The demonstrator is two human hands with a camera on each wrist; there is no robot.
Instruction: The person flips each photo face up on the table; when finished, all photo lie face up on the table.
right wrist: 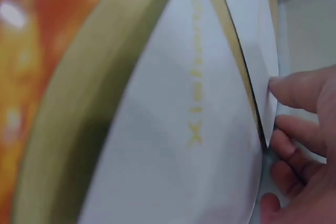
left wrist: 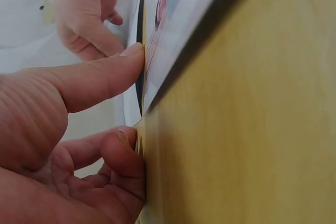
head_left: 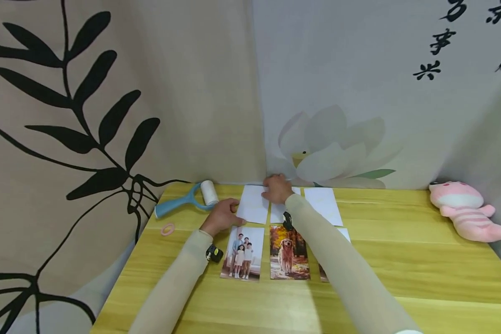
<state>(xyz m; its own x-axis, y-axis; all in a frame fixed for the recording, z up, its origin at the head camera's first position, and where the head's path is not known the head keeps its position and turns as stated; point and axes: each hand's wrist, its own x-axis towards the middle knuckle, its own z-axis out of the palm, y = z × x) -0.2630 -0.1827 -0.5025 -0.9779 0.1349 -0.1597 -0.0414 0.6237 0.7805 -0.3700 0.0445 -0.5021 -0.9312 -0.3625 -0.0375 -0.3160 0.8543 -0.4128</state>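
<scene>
The left hand [head_left: 222, 217] touches the leftmost of three white cards [head_left: 252, 204] at its near-left corner, thumb and fingers apart; the right hand [head_left: 279, 189], its arm stretched forward, meets the far-right corner, though I cannot tell whether it pinches. Nearer on the wood-grain counter [head_left: 401, 264] lie two photos [head_left: 242, 253] and part of a third. Beyond: one pink ring [head_left: 163, 230], one blue-handled roller [head_left: 177, 205], one plush toy [head_left: 463, 211], then the printed wall [head_left: 208, 93].

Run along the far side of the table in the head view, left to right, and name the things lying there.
Blue-handled roller → left white card → middle white card, partly hidden → right white card → pink plush toy.
</scene>
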